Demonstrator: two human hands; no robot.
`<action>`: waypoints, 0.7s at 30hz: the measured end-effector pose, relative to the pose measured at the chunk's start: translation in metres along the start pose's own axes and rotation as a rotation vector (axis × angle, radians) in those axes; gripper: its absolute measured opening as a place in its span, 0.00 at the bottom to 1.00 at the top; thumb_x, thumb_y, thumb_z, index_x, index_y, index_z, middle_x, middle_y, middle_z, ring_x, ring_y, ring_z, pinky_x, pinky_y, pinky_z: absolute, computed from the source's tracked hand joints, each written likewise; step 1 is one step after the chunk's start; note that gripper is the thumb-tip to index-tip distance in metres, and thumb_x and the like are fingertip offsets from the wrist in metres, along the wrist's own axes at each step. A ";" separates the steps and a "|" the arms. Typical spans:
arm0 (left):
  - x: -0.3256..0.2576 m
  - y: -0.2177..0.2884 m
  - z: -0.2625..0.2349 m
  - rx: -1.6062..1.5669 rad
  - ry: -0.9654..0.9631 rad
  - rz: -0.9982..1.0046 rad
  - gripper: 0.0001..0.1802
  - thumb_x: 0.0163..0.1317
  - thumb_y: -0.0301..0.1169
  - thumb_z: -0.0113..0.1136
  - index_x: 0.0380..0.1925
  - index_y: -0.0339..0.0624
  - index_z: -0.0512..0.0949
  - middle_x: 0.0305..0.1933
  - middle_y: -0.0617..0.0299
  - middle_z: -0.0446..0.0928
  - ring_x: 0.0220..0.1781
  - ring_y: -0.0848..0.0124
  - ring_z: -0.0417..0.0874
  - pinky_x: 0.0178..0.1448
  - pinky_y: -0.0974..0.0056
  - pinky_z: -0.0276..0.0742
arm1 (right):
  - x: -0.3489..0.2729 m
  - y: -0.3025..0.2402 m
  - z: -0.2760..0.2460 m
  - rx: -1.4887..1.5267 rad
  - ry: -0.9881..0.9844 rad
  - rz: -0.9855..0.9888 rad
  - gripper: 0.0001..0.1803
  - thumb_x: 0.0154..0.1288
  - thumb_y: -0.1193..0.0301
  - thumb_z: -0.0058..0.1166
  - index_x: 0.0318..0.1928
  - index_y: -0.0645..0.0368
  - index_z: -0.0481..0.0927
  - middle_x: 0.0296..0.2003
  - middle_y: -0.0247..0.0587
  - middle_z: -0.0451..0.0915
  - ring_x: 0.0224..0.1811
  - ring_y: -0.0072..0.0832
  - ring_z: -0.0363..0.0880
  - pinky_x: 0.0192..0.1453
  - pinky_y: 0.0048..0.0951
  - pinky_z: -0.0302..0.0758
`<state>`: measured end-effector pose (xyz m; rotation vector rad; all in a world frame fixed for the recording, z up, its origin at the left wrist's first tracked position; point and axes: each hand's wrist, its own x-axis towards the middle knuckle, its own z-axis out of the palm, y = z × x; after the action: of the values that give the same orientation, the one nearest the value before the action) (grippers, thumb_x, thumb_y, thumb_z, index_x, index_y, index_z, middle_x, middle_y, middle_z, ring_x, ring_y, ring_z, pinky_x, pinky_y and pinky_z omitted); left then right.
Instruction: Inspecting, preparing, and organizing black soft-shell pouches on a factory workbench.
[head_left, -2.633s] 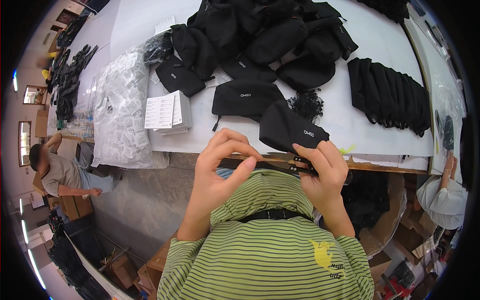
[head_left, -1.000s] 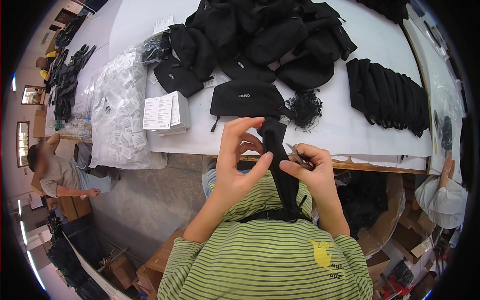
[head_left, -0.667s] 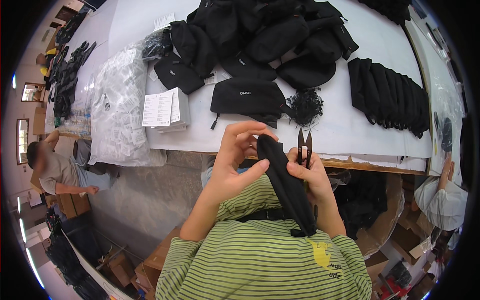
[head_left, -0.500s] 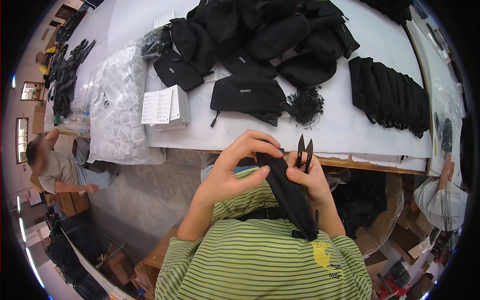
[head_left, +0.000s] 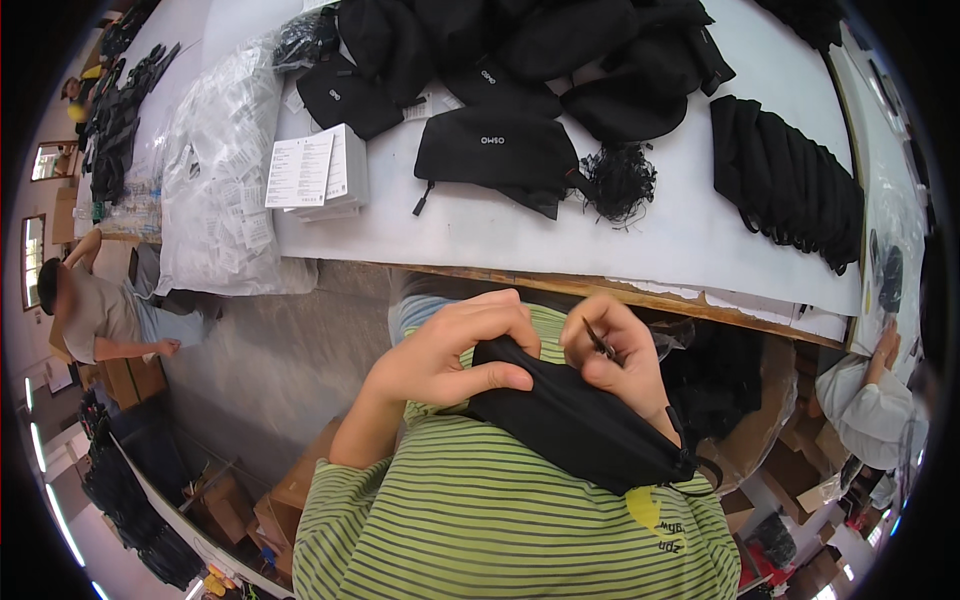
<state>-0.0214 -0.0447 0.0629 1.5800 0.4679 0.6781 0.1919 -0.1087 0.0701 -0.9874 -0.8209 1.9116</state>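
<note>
In front of my body I hold a black zippered pouch (head_left: 575,415). My left hand (head_left: 455,350) pinches its left end between thumb and fingers. Closed around small dark thread snips (head_left: 598,340), my right hand (head_left: 617,350) is beside the pouch's upper edge. The snips' blades are partly hidden by the fingers. A zipper pull hangs at the pouch's right end, with a loop near it. On the table ahead lies another black pouch (head_left: 495,155), flat, its zipper pull dangling to the left.
A white table (head_left: 420,235) carries a heap of black pouches (head_left: 560,40), a row of pouches (head_left: 790,185) at right, a tangle of black thread scraps (head_left: 620,183), a stack of white cards (head_left: 318,172) and a clear bag of labels (head_left: 225,190). Other people are at left and right.
The pouch has turned from steep to more slanted, its right end swinging outward. My right hand has rotated, so the snips' blades no longer point up. The view has shifted slightly.
</note>
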 end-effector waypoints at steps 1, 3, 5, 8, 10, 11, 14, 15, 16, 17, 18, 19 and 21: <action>0.000 0.000 0.001 -0.005 0.005 -0.003 0.15 0.53 0.37 0.68 0.29 0.37 0.75 0.31 0.62 0.74 0.32 0.67 0.70 0.36 0.65 0.65 | 0.000 0.000 0.000 0.118 0.013 -0.049 0.14 0.59 0.66 0.64 0.39 0.61 0.75 0.32 0.28 0.76 0.30 0.10 0.65 0.33 0.14 0.59; 0.001 0.000 0.002 0.023 0.015 0.006 0.16 0.52 0.38 0.69 0.27 0.37 0.76 0.29 0.62 0.74 0.30 0.67 0.70 0.34 0.65 0.65 | -0.001 0.001 0.000 0.156 0.077 -0.157 0.22 0.59 0.60 0.64 0.47 0.61 0.72 0.37 0.32 0.76 0.33 0.13 0.69 0.40 0.15 0.64; -0.001 -0.002 0.002 0.010 0.014 0.017 0.17 0.51 0.39 0.70 0.27 0.37 0.76 0.28 0.62 0.74 0.30 0.67 0.70 0.34 0.65 0.65 | -0.003 -0.002 -0.004 -0.039 0.133 -0.193 0.22 0.59 0.60 0.64 0.46 0.61 0.72 0.38 0.32 0.77 0.34 0.14 0.69 0.41 0.15 0.65; -0.005 -0.002 0.003 -0.005 0.014 0.030 0.18 0.50 0.39 0.71 0.27 0.37 0.76 0.27 0.62 0.74 0.30 0.67 0.71 0.33 0.65 0.65 | -0.005 -0.016 -0.019 -0.369 0.143 -0.261 0.19 0.56 0.65 0.66 0.44 0.63 0.77 0.35 0.33 0.78 0.32 0.16 0.71 0.37 0.18 0.67; -0.005 0.001 0.002 -0.009 0.014 0.029 0.18 0.49 0.39 0.71 0.27 0.37 0.76 0.27 0.62 0.74 0.30 0.67 0.70 0.33 0.65 0.64 | -0.006 -0.027 -0.021 -0.691 0.057 -0.321 0.15 0.49 0.70 0.69 0.38 0.62 0.81 0.29 0.34 0.79 0.28 0.20 0.72 0.31 0.21 0.66; -0.004 0.003 0.000 -0.005 -0.017 0.024 0.16 0.50 0.37 0.70 0.28 0.37 0.76 0.28 0.61 0.73 0.31 0.66 0.71 0.34 0.65 0.66 | -0.005 -0.025 -0.018 -0.690 0.120 -0.342 0.16 0.43 0.67 0.70 0.34 0.62 0.84 0.21 0.33 0.75 0.23 0.21 0.68 0.27 0.21 0.61; -0.003 0.006 0.000 -0.002 -0.043 0.034 0.15 0.50 0.35 0.70 0.29 0.37 0.75 0.28 0.61 0.73 0.32 0.66 0.71 0.35 0.65 0.67 | -0.004 -0.027 -0.024 -0.787 0.021 -0.393 0.17 0.43 0.65 0.71 0.34 0.61 0.84 0.22 0.33 0.76 0.23 0.21 0.68 0.25 0.21 0.59; -0.003 0.007 0.000 -0.001 -0.040 0.049 0.15 0.50 0.35 0.71 0.28 0.37 0.75 0.28 0.61 0.73 0.31 0.66 0.71 0.35 0.65 0.67 | -0.004 -0.028 -0.025 -0.787 0.020 -0.392 0.17 0.43 0.65 0.71 0.34 0.61 0.84 0.22 0.33 0.76 0.23 0.21 0.68 0.25 0.21 0.59; -0.003 0.007 0.000 -0.001 -0.039 0.049 0.15 0.50 0.35 0.71 0.28 0.37 0.75 0.28 0.61 0.73 0.31 0.66 0.71 0.35 0.65 0.67 | -0.004 -0.028 -0.025 -0.777 -0.002 -0.391 0.18 0.43 0.64 0.71 0.34 0.61 0.84 0.22 0.32 0.76 0.23 0.21 0.68 0.25 0.21 0.58; -0.003 0.008 0.000 0.003 -0.038 0.050 0.15 0.49 0.35 0.71 0.28 0.37 0.75 0.27 0.61 0.72 0.31 0.65 0.71 0.35 0.65 0.67 | -0.004 -0.028 -0.025 -0.767 -0.023 -0.389 0.18 0.43 0.63 0.71 0.34 0.61 0.85 0.22 0.32 0.77 0.23 0.21 0.68 0.24 0.21 0.58; -0.003 0.008 0.000 0.007 -0.037 0.051 0.16 0.49 0.35 0.71 0.28 0.37 0.75 0.27 0.61 0.72 0.31 0.65 0.71 0.35 0.64 0.67 | -0.004 -0.030 -0.024 -0.767 -0.024 -0.389 0.18 0.43 0.63 0.71 0.34 0.61 0.85 0.22 0.32 0.77 0.23 0.21 0.68 0.24 0.21 0.58; -0.002 0.008 0.000 0.006 -0.037 0.051 0.16 0.49 0.35 0.71 0.28 0.37 0.75 0.27 0.61 0.72 0.31 0.65 0.71 0.35 0.64 0.67 | -0.005 -0.033 -0.022 -0.760 -0.028 -0.356 0.16 0.43 0.68 0.71 0.34 0.61 0.84 0.24 0.34 0.78 0.25 0.24 0.70 0.28 0.24 0.61; -0.002 0.009 0.000 -0.002 -0.037 0.059 0.16 0.49 0.35 0.71 0.28 0.37 0.75 0.27 0.61 0.72 0.31 0.65 0.71 0.35 0.64 0.67 | -0.005 -0.034 -0.020 -0.752 -0.030 -0.323 0.15 0.43 0.73 0.70 0.35 0.61 0.84 0.25 0.36 0.79 0.26 0.28 0.71 0.31 0.26 0.65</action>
<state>-0.0234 -0.0467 0.0714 1.6067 0.3943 0.6921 0.2231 -0.0940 0.0900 -1.1579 -1.6705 1.3466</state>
